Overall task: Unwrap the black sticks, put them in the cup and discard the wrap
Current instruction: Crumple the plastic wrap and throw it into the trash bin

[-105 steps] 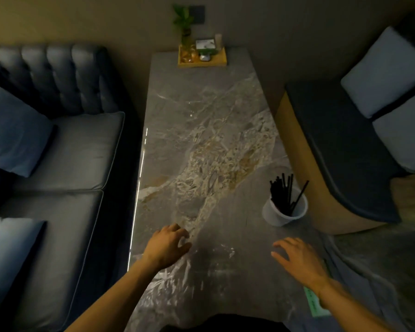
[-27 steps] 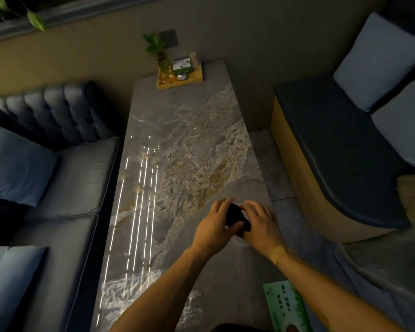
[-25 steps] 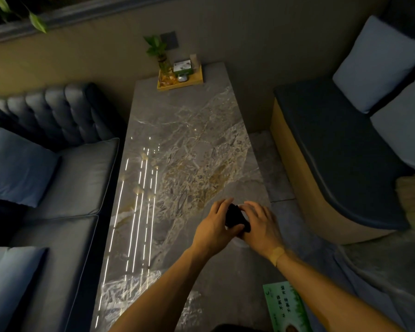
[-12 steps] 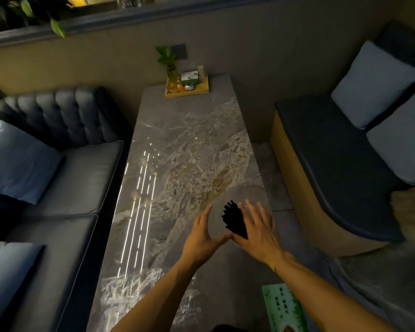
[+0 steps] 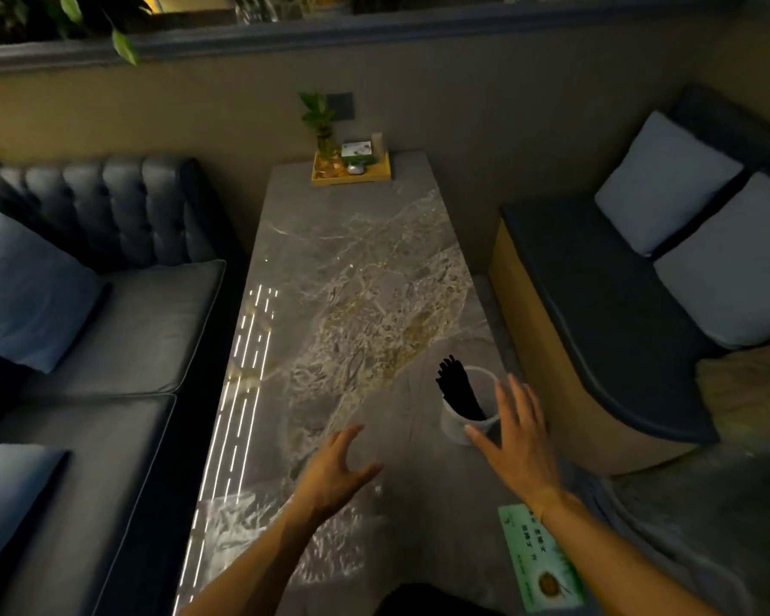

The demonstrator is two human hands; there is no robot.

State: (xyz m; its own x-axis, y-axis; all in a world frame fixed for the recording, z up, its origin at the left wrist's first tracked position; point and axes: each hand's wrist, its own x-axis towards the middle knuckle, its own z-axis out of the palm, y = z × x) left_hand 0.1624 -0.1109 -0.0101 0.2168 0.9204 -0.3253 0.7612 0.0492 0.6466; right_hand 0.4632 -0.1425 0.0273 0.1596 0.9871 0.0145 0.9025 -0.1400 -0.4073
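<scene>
Both hands (image 5: 427, 464) have parted, spread empty beside cup (image 5: 461, 426) of sticks (image 5: 459, 389)

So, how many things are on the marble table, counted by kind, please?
White plastic cup holding the black sticks: 1
Yellow wooden tray with small items: 1
Green printed card at the near edge: 1
Total: 3

Marble table (image 5: 352, 269), white cup (image 5: 456, 426) nr right edge, yellow tray (image 5: 352, 179) far end, green card (image 5: 541, 566) nr corner
</scene>
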